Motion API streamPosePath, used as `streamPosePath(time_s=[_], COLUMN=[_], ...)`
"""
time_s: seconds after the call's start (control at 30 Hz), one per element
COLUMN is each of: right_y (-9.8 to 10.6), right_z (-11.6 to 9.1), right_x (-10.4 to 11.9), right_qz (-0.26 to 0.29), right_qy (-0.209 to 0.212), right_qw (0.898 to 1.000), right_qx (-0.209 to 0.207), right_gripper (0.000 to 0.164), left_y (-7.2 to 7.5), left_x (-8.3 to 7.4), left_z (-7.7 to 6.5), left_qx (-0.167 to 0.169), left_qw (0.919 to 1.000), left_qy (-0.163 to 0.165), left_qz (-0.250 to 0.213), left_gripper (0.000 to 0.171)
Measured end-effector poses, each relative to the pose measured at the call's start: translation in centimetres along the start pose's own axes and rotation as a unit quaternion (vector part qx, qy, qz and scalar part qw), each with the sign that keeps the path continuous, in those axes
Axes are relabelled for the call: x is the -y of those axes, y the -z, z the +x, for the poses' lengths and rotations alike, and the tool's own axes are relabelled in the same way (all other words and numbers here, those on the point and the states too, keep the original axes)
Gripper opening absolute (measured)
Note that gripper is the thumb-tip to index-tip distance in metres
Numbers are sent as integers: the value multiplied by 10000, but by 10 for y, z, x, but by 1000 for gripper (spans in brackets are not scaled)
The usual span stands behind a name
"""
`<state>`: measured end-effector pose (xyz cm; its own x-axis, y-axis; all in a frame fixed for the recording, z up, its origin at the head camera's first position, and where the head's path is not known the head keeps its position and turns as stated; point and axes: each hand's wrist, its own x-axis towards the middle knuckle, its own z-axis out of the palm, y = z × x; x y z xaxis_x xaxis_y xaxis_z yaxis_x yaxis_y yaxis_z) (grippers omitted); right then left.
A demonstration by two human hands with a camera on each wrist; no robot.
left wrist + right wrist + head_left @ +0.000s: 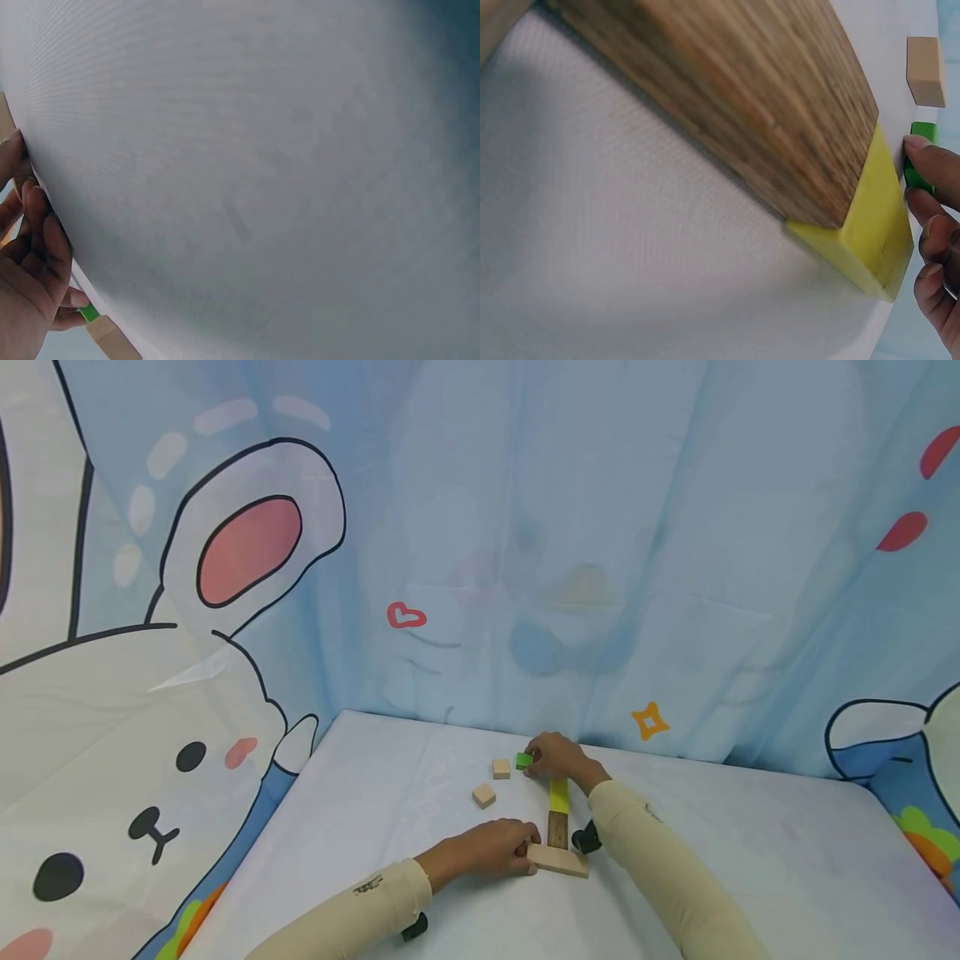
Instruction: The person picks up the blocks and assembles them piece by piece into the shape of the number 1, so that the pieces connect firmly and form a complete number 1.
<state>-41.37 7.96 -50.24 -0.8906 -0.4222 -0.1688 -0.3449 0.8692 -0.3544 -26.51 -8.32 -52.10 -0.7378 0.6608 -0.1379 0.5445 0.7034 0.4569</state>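
Observation:
At the near end of a row of blocks, my left hand [491, 847] grips the left end of a flat pale wooden block [561, 861] between thumb and fingers. Farther back, my right hand [557, 755] pinches a small green block [522, 761], thumb on one side and a finger on the other in the right wrist view. Between the hands lies a dark-grained brown block [557, 829], its far end meeting a yellow block [558, 797]. The pale block lies crosswise at the brown one's near end. In the left wrist view, the left fingers [34, 262] partly hide the pale block.
Two pale wooden cubes [500, 769] [483, 796] sit left of the green block on a white-covered table [750, 843]. A blue cartoon curtain [480, 527] hangs behind the table's far edge. Small black devices [415, 927] [587, 837] show at both wrists.

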Motion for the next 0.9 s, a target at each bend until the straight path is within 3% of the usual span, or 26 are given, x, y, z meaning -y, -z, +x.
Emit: streamPosePath(time_s=[0.43,0.9], right_y=[5,12], right_z=[-7,-14], right_x=[4,-13], right_qz=[138,443], right_qy=[-51,488], right_qw=[9999,9978], right_qx=[32,-99], right_gripper=[45,40], left_y=[-1,0], left_x=[-1,0], left_z=[0,1], left_qx=[-23,2], left_qw=[10000,10000], left_qy=[-1,8], left_qz=[-8,13], left_gripper=[35,35])
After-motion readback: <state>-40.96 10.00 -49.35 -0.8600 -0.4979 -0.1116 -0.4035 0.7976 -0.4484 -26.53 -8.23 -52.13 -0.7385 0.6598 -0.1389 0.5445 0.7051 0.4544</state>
